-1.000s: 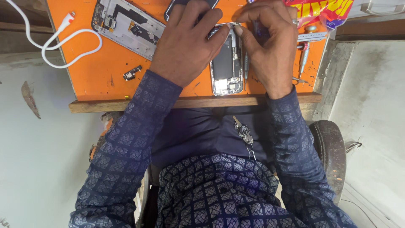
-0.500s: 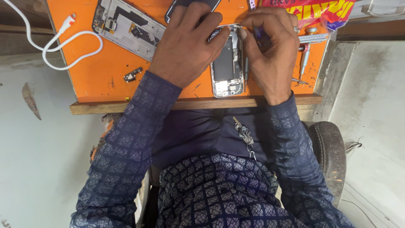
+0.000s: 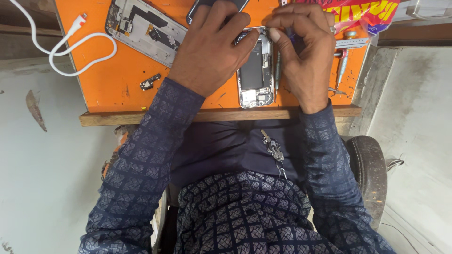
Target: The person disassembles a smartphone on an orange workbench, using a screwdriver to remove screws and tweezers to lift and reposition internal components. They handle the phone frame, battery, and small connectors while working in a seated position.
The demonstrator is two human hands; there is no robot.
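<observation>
While the left hand (image 3: 212, 51) lay flat across the orange work board (image 3: 117, 80), its fingers spread and pressing down on the upper left edge of the opened phone (image 3: 255, 70), the right hand (image 3: 303, 51) was curled into a narrow pinch over the phone's top right corner. Something thin and dark sat in that pinch, but the fingers hid too much of it to tell what kind of tool it was. The phone lay face down with its back removed, showing a dark battery and small metal parts inside a silver frame; it rested near the front edge of the board, between the two hands and touched by both.

Just to the right of the phone, partly under the right hand, a slim screwdriver (image 3: 277, 70) lay along the phone's side. Further right, another screwdriver with a reddish grip (image 3: 342, 66) lay near the board's edge, beside a metal ruler (image 3: 351, 43). A second phone frame (image 3: 146, 28), grey and stripped, lay tilted at the upper left of the board, and a small dark loose part (image 3: 149, 83) sat below it, well apart from the hands. A white charging cable (image 3: 70, 47) looped off the board's left side. A dark phone (image 3: 216, 7) showed above the left hand, and a bright printed packet (image 3: 362, 14) lay at the upper right. A wooden strip (image 3: 141, 117) edged the board's front, above the person's patterned dark sleeves.
</observation>
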